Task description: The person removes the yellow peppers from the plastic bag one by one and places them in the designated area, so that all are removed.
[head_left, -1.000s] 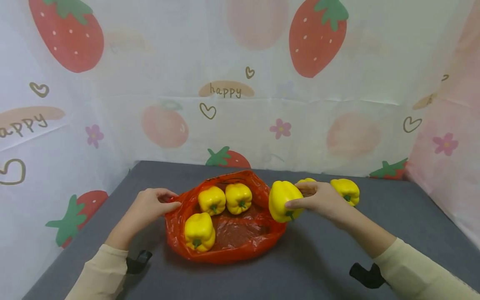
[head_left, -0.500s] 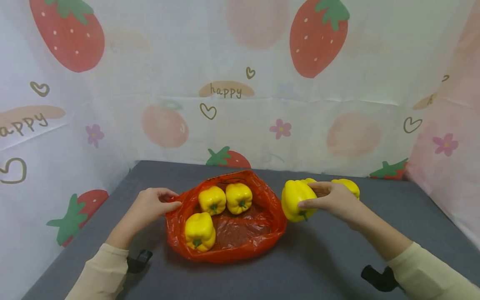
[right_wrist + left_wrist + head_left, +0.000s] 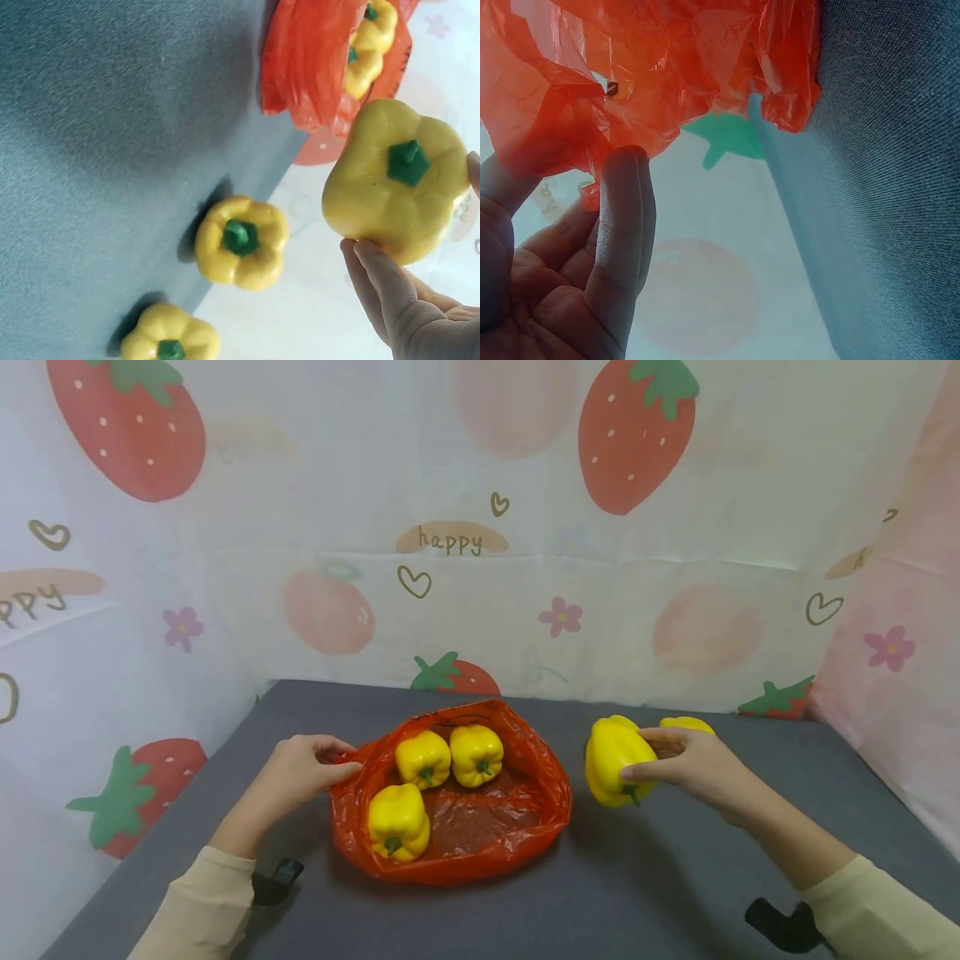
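Note:
A red plastic bag (image 3: 480, 867) stands wide-mouthed on the table, holding yellow bell peppers: two at the back (image 3: 423, 760) and one at the front left (image 3: 398, 822). My left hand (image 3: 303, 775) pinches the bag's left rim; the left wrist view shows the thin red plastic (image 3: 592, 161) between thumb and fingers. Right of the bag, my right hand (image 3: 697, 772) holds another yellow bell pepper (image 3: 618, 768) above the table, thumb and fingers on its sides. In the right wrist view its green stem (image 3: 409, 161) faces the camera.
Two more yellow bell peppers sit on the grey table (image 3: 450, 927) in the right wrist view, one nearer the bag (image 3: 247, 262) and one farther off (image 3: 161, 330). Behind the table hangs a white curtain (image 3: 637, 610) printed with strawberries.
My right hand has moved right with the bell pepper, from over the bag's right rim to beside the bag. The left hand stays on the rim.

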### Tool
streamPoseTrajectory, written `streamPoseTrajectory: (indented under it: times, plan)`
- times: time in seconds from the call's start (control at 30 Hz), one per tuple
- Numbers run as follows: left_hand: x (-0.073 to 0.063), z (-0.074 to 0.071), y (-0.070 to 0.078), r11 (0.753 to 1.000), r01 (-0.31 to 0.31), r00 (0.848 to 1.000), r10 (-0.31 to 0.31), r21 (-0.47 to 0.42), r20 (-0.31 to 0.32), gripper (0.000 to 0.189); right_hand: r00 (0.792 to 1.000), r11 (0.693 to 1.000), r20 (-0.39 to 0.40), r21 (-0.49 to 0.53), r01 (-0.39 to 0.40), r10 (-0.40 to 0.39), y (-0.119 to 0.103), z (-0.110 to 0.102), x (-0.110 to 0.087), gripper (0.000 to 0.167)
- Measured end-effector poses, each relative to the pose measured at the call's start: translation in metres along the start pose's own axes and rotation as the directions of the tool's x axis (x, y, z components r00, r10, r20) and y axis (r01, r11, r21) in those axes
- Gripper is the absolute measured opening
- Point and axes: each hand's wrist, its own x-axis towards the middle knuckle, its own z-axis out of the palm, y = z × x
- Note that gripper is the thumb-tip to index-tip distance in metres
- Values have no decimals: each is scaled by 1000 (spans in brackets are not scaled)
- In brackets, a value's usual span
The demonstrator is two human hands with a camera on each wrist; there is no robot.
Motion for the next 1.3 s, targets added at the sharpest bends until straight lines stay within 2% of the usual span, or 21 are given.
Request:
streamPoseTrajectory:
  times: [0.27, 0.63, 1.3]
  plan:
    - [-1, 0, 2, 1000, -5, 1000, 5, 8, -1, 39, 998, 998, -32, -36, -54, 53, 6, -8, -4, 88]
    - [0, 0, 1, 1000, 5, 1000, -5, 10, 3, 39, 999, 999, -22, -22, -47, 47, 15, -15, -7, 91]
    - [0, 0, 1, 1000, 5, 1000, -6, 4, 4, 40, 996, 994, -35, -73, -85, 82, 29, -37, -10, 92]
